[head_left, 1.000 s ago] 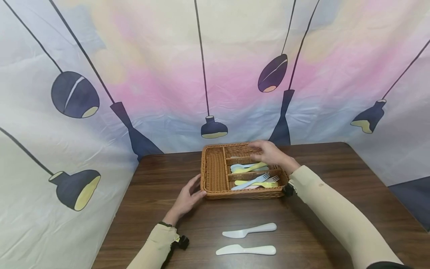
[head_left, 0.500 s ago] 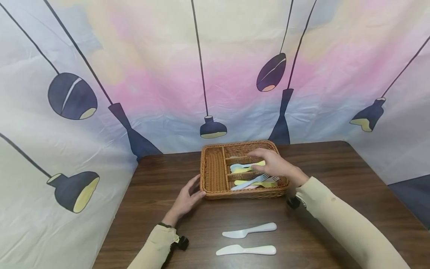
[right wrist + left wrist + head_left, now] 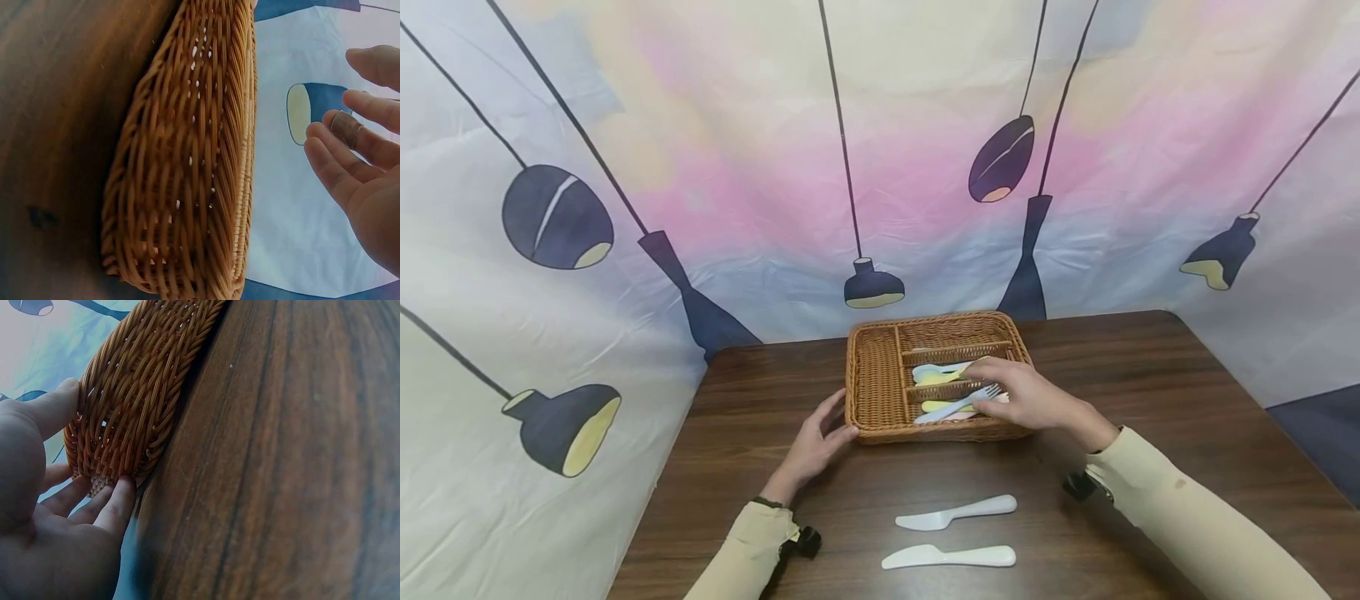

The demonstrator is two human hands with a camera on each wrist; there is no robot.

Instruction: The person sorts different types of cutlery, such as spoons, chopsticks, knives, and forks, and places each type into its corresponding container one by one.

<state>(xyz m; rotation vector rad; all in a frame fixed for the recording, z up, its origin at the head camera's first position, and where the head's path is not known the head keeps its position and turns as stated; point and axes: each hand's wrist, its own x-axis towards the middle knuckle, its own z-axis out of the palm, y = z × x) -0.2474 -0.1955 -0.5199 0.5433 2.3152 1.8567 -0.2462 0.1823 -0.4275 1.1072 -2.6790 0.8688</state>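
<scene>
A brown wicker cutlery basket (image 3: 876, 383) with several compartments stands on the table. My left hand (image 3: 811, 446) holds its near left corner, with the thumb on the front side and the fingers (image 3: 114, 509) against the end wall in the left wrist view. My right hand (image 3: 1033, 398) hovers over the near right compartment, fingers loosely bent and holding nothing in the right wrist view. Beneath it lie a blue fork (image 3: 957, 406) and other forks, partly hidden. Blue and yellow spoons (image 3: 934, 375) lie in the middle compartment, their right ends covered by the right hand.
Two white knives, an upper one (image 3: 955, 512) and a lower one (image 3: 947, 557), lie roughly parallel in front of the basket. The dark wooden table (image 3: 1150, 392) meets a painted cloth backdrop (image 3: 760, 208) behind the basket.
My right hand has come from the basket's back compartments toward the near right one, uncovering the back divider and covering fork tips. My left hand stays at the corner. The knives have not moved.
</scene>
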